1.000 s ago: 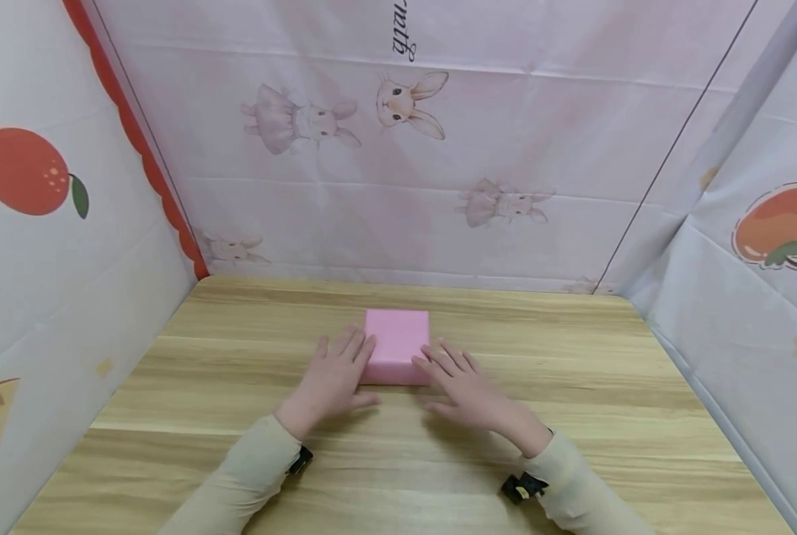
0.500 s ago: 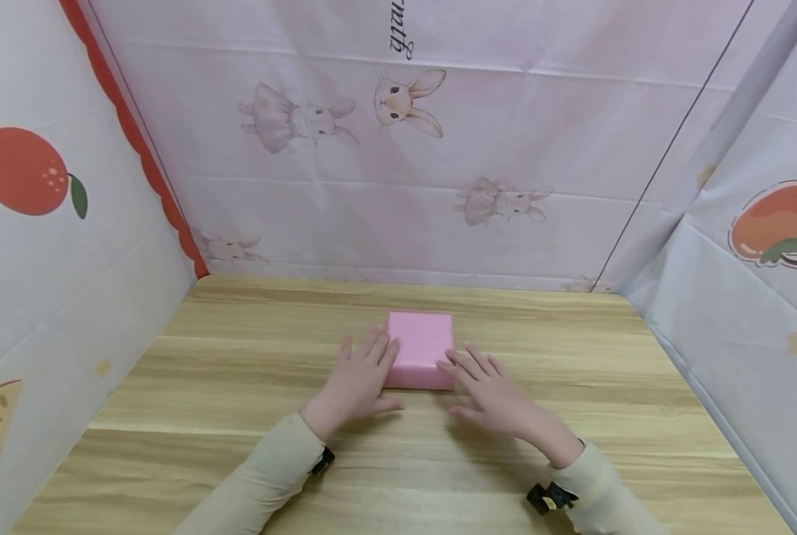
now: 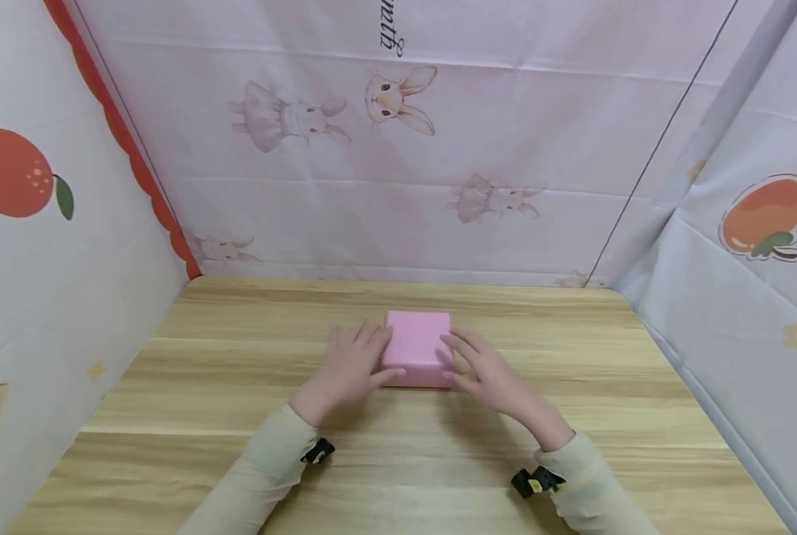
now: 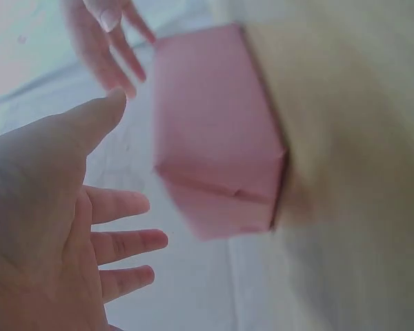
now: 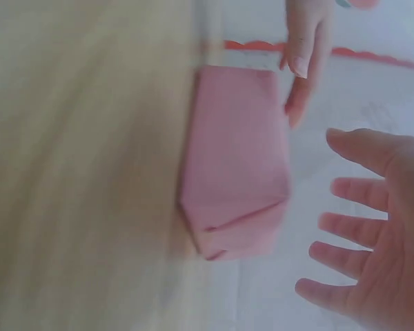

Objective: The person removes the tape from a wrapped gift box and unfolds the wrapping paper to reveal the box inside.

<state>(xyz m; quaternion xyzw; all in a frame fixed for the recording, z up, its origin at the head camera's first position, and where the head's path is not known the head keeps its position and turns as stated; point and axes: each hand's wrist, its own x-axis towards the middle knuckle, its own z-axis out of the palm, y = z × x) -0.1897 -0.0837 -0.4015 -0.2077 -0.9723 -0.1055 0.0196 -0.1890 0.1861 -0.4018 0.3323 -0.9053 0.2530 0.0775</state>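
A pink paper-wrapped box [image 3: 417,338] sits flat on the wooden table, with folded flaps on its ends in both wrist views. At its left side is my left hand [image 3: 348,365], fingers extended and thumb near the front corner. My right hand [image 3: 492,375] lies along the opposite side, its fingers slightly bent and spread. In the left wrist view, a gap shows between the left hand [image 4: 62,207] and the box [image 4: 207,103]. The right wrist view likewise has the right hand [image 5: 379,214] apart from the box [image 5: 238,138]. Neither hand grips it.
The wooden tabletop [image 3: 238,416] runs back to a pink rabbit-print cloth [image 3: 398,223]. White fruit-print cloths hang at the left [image 3: 37,297] and right [image 3: 720,297] sides. Each sleeve cuff carries a small black device [image 3: 535,483].
The box has slid to the right along the table, with both hands moving alongside it. Since half a second ago, the hands have shifted slightly forward and the thumbs sit nearer its front corners.
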